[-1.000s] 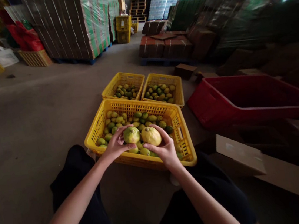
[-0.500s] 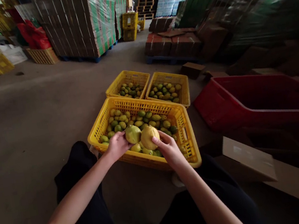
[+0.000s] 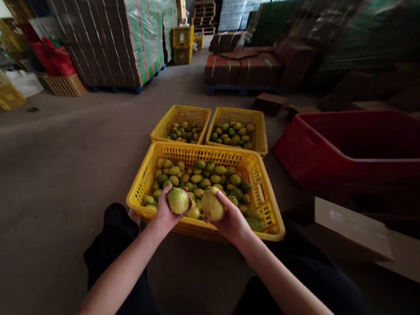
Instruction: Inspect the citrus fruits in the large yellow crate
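My left hand (image 3: pixel 166 209) is closed around a greenish-yellow lemon (image 3: pixel 178 200), its fingers wrapped behind the fruit. A yellower lemon (image 3: pixel 213 204) rests in my right hand (image 3: pixel 235 221), the thumb pressed along its upper right side. A small gap separates the two fruits. Both are held above the near rim of a large yellow plastic crate (image 3: pixel 265 191), which holds many green and yellow lemons (image 3: pixel 220 170). My hands hide part of the fruit inside it.
Behind stand two smaller yellow crates, the left one (image 3: pixel 161 126) and the right one (image 3: pixel 259 129), each part filled with lemons. To the right are a red tub (image 3: pixel 299 149) and a cardboard box (image 3: pixel 352 225). Wrapped pallet stacks (image 3: pixel 97 37) rise farther back.
My hands have moved apart, opening a gap between the two lemons, which touched before. Both fruits have been turned in the fingers. The view has tilted slightly upward.
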The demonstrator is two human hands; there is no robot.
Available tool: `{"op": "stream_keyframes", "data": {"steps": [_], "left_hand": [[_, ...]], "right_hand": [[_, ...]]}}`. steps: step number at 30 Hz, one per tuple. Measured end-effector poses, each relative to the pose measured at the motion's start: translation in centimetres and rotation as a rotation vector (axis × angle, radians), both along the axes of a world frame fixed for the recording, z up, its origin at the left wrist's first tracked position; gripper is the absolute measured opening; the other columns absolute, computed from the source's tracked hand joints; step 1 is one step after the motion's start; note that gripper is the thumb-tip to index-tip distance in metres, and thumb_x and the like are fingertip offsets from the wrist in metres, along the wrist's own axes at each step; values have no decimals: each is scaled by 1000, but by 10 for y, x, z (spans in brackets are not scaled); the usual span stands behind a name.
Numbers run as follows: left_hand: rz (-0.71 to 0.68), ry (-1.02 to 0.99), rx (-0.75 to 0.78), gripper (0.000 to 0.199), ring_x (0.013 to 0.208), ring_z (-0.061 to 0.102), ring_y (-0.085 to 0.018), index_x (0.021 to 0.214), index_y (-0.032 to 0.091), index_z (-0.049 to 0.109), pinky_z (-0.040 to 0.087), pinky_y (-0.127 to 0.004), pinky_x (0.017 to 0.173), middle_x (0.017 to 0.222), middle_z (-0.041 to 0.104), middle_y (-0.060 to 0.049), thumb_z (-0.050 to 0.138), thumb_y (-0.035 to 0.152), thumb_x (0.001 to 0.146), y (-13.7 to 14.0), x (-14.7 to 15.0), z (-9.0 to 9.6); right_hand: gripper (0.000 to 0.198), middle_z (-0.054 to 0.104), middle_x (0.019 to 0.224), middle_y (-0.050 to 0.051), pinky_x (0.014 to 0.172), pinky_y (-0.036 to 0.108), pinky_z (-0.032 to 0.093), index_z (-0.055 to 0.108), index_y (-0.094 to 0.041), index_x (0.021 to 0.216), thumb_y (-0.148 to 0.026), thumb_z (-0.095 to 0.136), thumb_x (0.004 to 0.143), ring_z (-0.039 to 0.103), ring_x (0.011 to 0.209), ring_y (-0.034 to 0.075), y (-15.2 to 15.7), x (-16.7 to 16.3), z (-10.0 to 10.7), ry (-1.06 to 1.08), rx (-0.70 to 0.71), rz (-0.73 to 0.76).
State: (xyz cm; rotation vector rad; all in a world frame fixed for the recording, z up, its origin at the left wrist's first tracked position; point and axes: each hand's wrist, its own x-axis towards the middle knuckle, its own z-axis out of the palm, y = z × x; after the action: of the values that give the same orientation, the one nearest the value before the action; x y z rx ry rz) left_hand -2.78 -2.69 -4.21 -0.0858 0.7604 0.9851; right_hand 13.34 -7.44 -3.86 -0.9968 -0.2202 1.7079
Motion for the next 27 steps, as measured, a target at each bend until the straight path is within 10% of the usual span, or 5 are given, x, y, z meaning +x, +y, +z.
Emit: {"op": "stream_keyframes", "data": {"steps": [11, 27], "left_hand": [[18, -104, -55, 29, 74, 72, -23, 117, 14, 61, 65, -39, 69, 83, 69, -8, 53, 33, 97, -1, 8, -5], [-1, 101, -37, 28, 62, 67, -18, 101, 13, 64, 58, -27, 53, 71, 68, -6, 38, 21, 97, 0, 3, -9]], "right_hand": [[29, 69, 61, 1, 43, 27, 52, 62, -20, 89, -40, 45, 100, 65, 48, 17, 10, -3, -5, -10, -221, -36], [30, 69, 60, 1, 45, 31, 52, 64, -22, 83, -52, 60, 88, 67, 51, 20, 13, 5, -39, -28, -65, -34]]}}
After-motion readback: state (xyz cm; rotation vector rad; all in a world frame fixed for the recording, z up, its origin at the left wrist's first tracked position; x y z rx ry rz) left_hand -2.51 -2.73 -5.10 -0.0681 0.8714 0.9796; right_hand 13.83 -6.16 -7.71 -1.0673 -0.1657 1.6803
